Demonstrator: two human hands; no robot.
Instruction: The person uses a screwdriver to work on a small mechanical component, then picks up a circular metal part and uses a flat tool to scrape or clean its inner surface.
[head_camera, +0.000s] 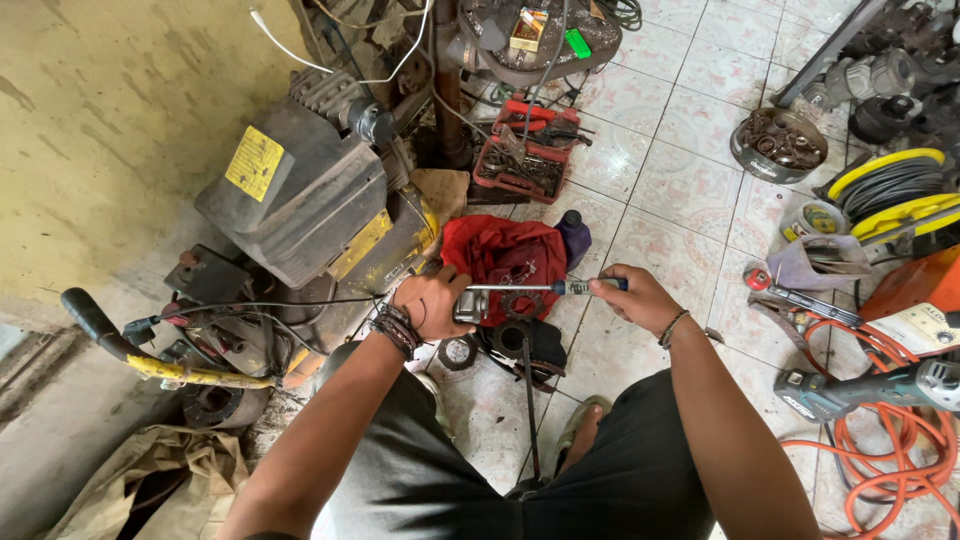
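Screwdriver with a long steel shaft and blue handle (545, 287) lies level at frame centre: my right hand (640, 297) is closed round its handle to steer, while my left hand (430, 300) clamps a small grey metal part (470, 305) at its tip, above the red cloth (505, 255) on the tiled floor (690, 180).

Your left hand (430, 303) grips a small metal part (470, 306); your right hand (640, 298) holds a screwdriver (545, 288) by its handle, tip at that part. Just beyond the grip lies a red cloth (500, 250).
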